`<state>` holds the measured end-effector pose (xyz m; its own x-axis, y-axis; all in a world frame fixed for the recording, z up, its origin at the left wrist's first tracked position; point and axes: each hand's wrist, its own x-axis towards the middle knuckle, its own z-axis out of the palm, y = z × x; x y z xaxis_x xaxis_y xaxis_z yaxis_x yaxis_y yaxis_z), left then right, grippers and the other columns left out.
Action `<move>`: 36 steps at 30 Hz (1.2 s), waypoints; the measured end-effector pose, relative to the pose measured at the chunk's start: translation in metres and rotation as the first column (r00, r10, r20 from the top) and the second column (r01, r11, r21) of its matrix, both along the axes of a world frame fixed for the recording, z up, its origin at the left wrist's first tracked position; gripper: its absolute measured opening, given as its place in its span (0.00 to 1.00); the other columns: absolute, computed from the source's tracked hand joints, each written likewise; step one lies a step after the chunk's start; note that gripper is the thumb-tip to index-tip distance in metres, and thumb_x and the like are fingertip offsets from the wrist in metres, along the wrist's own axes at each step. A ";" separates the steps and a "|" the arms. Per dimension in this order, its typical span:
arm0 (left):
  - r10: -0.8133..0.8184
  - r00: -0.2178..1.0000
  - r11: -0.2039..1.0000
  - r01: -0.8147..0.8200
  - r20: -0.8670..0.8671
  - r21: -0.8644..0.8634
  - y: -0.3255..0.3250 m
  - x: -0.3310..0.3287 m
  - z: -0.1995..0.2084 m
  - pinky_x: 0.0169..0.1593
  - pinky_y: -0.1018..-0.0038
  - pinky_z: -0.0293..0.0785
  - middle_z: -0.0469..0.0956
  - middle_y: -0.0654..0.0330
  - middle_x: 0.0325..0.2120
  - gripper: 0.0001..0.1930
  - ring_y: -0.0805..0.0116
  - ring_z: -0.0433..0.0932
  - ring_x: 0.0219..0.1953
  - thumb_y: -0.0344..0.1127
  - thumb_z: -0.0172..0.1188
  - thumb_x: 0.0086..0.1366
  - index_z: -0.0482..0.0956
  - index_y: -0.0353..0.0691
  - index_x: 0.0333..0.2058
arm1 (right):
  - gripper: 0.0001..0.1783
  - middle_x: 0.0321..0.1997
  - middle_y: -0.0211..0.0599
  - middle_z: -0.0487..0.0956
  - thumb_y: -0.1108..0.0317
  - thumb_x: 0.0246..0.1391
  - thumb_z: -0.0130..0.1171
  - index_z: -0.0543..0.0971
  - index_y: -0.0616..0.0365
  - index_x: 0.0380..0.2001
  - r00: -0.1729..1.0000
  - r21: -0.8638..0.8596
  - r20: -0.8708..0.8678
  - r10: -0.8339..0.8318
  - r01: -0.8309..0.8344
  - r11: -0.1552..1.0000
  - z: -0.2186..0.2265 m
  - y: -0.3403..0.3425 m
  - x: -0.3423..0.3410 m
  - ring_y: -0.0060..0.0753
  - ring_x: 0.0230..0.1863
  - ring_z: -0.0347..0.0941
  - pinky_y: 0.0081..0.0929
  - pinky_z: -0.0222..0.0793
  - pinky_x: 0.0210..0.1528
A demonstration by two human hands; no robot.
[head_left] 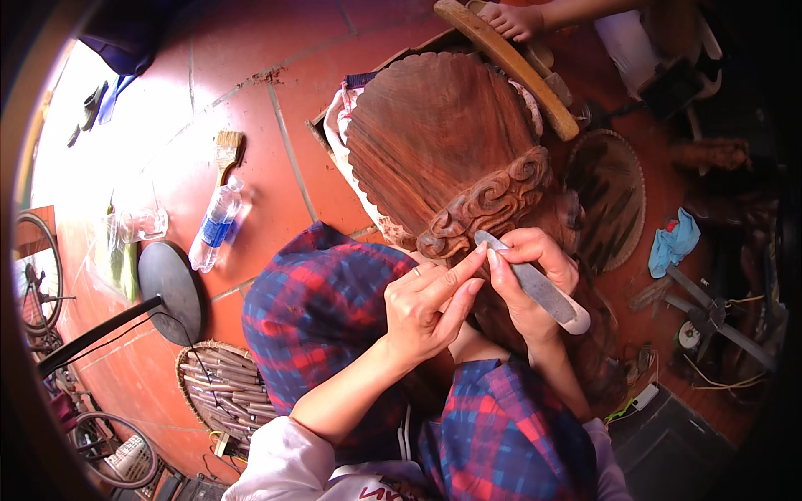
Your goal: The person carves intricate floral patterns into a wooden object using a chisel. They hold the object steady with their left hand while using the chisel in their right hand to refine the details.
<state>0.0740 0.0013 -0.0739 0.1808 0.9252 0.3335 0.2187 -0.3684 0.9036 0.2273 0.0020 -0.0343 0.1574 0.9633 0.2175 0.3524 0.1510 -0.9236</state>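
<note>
In my right hand (pixel 539 275) is a long, flat grey strip (pixel 539 292) with rounded ends, gripped between thumb and fingers; whether it is a blade or a sharpening stone I cannot tell. My left hand (pixel 430 309) reaches across with its index finger stretched to the strip's upper end, close to my right thumb. Its thumb stands apart from the index, and the other fingers are bent. Just beyond both hands lies a dark reddish-brown wood carving (pixel 443 125) with a scalloped edge. Raised scrolls (pixel 493 200) run across its near part, beside the strip's tip.
Left on the tiled floor (pixel 251 150) lie a brush (pixel 228 150), a plastic bottle (pixel 219 221) and a glass (pixel 146 224). A round black base (pixel 171 292) stands near a basket of tool handles (pixel 225 384). A curved wooden bar (pixel 510 71) crosses the far end, beside another person's limb (pixel 514 21).
</note>
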 end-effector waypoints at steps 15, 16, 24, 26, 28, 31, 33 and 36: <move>-0.091 0.995 0.996 0.090 -0.036 -0.026 -0.004 0.003 0.004 0.27 0.72 0.71 0.77 0.58 0.19 0.23 0.65 0.73 0.19 0.26 0.65 0.58 0.80 0.36 0.54 | 0.08 0.33 0.40 0.79 0.78 0.49 0.66 0.76 0.61 0.30 0.999 0.058 0.018 -0.030 0.029 0.998 0.001 -0.005 0.008 0.31 0.33 0.76 0.26 0.72 0.39; -0.104 0.994 0.994 0.103 -0.040 -0.027 -0.001 0.002 0.006 0.28 0.73 0.71 0.79 0.58 0.21 0.22 0.66 0.75 0.20 0.25 0.64 0.59 0.80 0.33 0.54 | 0.08 0.33 0.40 0.78 0.77 0.49 0.66 0.76 0.61 0.31 0.999 0.077 0.002 -0.044 0.044 0.996 0.004 -0.001 0.008 0.32 0.34 0.76 0.26 0.72 0.39; -0.301 0.922 0.953 0.302 0.242 0.035 0.016 -0.016 0.066 0.29 0.72 0.75 0.83 0.57 0.24 0.10 0.66 0.79 0.22 0.31 0.57 0.66 0.85 0.33 0.39 | 0.05 0.38 0.40 0.76 0.76 0.56 0.62 0.77 0.62 0.36 0.981 -0.038 -0.131 -0.145 0.141 0.989 -0.001 -0.012 0.005 0.27 0.33 0.76 0.23 0.72 0.37; -0.522 0.814 0.853 0.503 0.255 0.141 0.031 -0.030 0.108 0.29 0.73 0.76 0.83 0.57 0.24 0.09 0.66 0.81 0.23 0.32 0.57 0.67 0.85 0.34 0.35 | 0.05 0.40 0.39 0.75 0.79 0.58 0.59 0.76 0.63 0.38 0.997 0.016 -0.034 -0.071 0.072 0.997 -0.001 -0.010 0.010 0.23 0.31 0.75 0.19 0.72 0.36; -0.657 0.719 0.754 0.629 0.226 0.189 0.026 -0.035 0.133 0.29 0.74 0.76 0.83 0.57 0.25 0.09 0.66 0.81 0.24 0.31 0.57 0.67 0.84 0.34 0.36 | 0.06 0.42 0.40 0.74 0.80 0.58 0.58 0.75 0.64 0.39 0.990 0.033 -0.101 -0.095 0.099 0.995 -0.002 -0.013 0.010 0.23 0.31 0.74 0.19 0.72 0.35; -0.698 0.687 0.716 0.680 0.202 0.162 0.009 -0.044 0.137 0.29 0.74 0.76 0.83 0.56 0.25 0.08 0.66 0.81 0.24 0.31 0.58 0.66 0.84 0.33 0.37 | 0.07 0.43 0.41 0.73 0.81 0.58 0.57 0.74 0.64 0.40 0.990 0.023 -0.123 -0.064 0.068 0.997 -0.009 -0.014 0.008 0.23 0.32 0.75 0.19 0.72 0.37; -0.710 0.669 0.702 0.695 0.220 0.153 0.009 -0.050 0.136 0.30 0.75 0.76 0.83 0.56 0.25 0.08 0.66 0.81 0.25 0.31 0.58 0.66 0.84 0.33 0.38 | 0.08 0.43 0.41 0.73 0.81 0.58 0.58 0.74 0.64 0.40 0.991 0.021 -0.124 -0.054 0.057 0.998 -0.007 -0.012 0.005 0.24 0.32 0.75 0.20 0.72 0.38; -0.707 0.655 0.698 0.706 0.267 0.119 0.013 -0.041 0.134 0.30 0.75 0.76 0.83 0.56 0.26 0.08 0.67 0.81 0.25 0.30 0.59 0.65 0.83 0.33 0.39 | 0.09 0.44 0.42 0.74 0.80 0.59 0.56 0.73 0.65 0.43 0.983 -0.006 -0.147 -0.109 0.109 0.994 -0.002 -0.013 0.006 0.24 0.34 0.76 0.21 0.73 0.42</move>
